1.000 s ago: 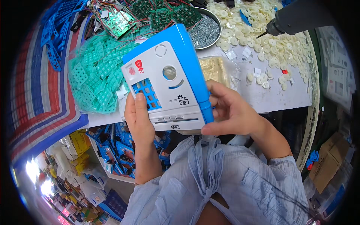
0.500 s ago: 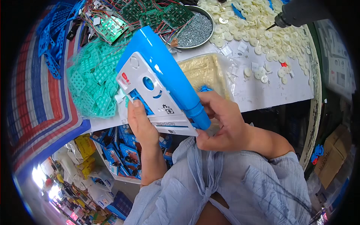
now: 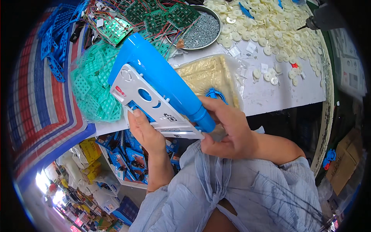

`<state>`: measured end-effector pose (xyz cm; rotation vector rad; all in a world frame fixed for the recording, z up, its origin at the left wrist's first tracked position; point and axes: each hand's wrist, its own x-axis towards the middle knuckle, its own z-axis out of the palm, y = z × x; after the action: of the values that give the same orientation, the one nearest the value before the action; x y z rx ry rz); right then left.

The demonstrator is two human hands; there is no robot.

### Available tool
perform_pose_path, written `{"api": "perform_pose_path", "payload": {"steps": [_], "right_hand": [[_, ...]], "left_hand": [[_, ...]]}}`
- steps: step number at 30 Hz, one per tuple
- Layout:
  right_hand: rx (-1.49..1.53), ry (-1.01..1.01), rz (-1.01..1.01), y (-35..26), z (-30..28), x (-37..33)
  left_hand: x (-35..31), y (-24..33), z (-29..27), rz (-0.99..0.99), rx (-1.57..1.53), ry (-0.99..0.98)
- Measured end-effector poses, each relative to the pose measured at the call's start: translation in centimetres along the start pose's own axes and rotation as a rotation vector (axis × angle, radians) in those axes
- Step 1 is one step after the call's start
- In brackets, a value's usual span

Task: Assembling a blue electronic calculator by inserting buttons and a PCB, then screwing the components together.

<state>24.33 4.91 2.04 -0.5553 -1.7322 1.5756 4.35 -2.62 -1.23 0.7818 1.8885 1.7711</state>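
Between both my hands is a plastic housing with a smooth blue shell (image 3: 158, 73) and a white printed faceplate (image 3: 133, 87), tilted with its wide end up and to the left. My left hand (image 3: 147, 133) grips the faceplate's lower left edge, its thumb by a rectangular opening with blue plastic behind. My right hand (image 3: 230, 129) pinches the narrow end, fingers on the blue neck and thumb near the faceplate's corner. A small gap with pegs shows between shell and faceplate. Behind the right hand, a blue ring-shaped part (image 3: 215, 94) rests on a plastic-wrapped tan block (image 3: 201, 75).
Green bagged lattice pieces (image 3: 96, 85), wired circuit boards (image 3: 181, 16) and a round tray (image 3: 220, 29) of screws lie at the back. Cream discs (image 3: 270, 38) spread right, below a dark pointed tool (image 3: 315, 21). A bin (image 3: 127, 181) of blue parts stands below the table.
The housing's wide end has swung left and slightly down, and the faceplate is turned more edge-on. Both hands keep their grip. The dark tool at upper right appears farther right.
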Motion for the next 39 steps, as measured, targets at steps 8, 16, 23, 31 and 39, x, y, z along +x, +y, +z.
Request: {"api": "perform_pose_path", "payload": {"steps": [8,16,23,31,39], "right_hand": [[0.051,-0.087,-0.04,-0.8,-0.6,1.0],[-0.089,-0.117,-0.086,-0.4,-1.0,0.9],[-0.073,-0.179,0.002,-0.8,-1.4,1.2],[0.233,-0.253,0.368,-1.0,-3.7,1.7],[0.44,-0.021,0.46,-0.5,-3.9,1.0]], "left_hand": [[-0.1,1.1,0.2,0.004,-0.007,0.033],[-0.2,0.7,-0.5,0.037,0.087,0.046],[-0.8,-0.1,-1.4,0.043,0.059,0.062],[0.5,2.9,-1.9,-0.167,-0.26,-0.134],[0.7,3.5,-1.2,0.069,-0.155,-0.347]]}}
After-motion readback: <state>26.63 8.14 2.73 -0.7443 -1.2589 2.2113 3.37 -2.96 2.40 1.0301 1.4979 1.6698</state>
